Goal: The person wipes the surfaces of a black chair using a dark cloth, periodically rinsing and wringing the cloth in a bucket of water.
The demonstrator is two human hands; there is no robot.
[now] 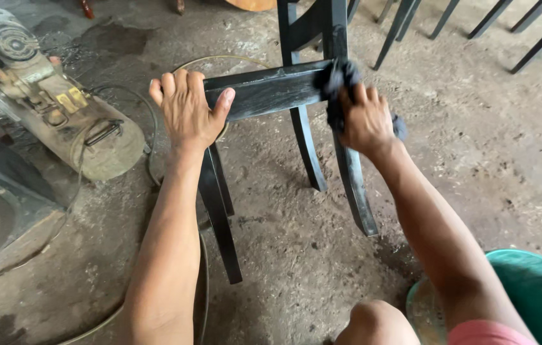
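Observation:
A black-painted wooden chair frame (pixel 264 92) stands on the concrete floor in front of me, with its dark legs spreading down toward me. My left hand (pixel 186 108) grips the left end of its top rail, fingers wrapped over the edge. My right hand (pixel 363 118) presses a dark, paint-soaked cloth (pixel 341 76) against the right end of that rail, where it meets an upright.
A dusty compressor-like machine (pixel 60 108) lies at the left, and a hose (pixel 204 281) runs across the floor under the chair. A green basin (pixel 539 287) sits at the lower right beside my knee (pixel 376 322). More dark chair legs (pixel 405 25) stand along the top.

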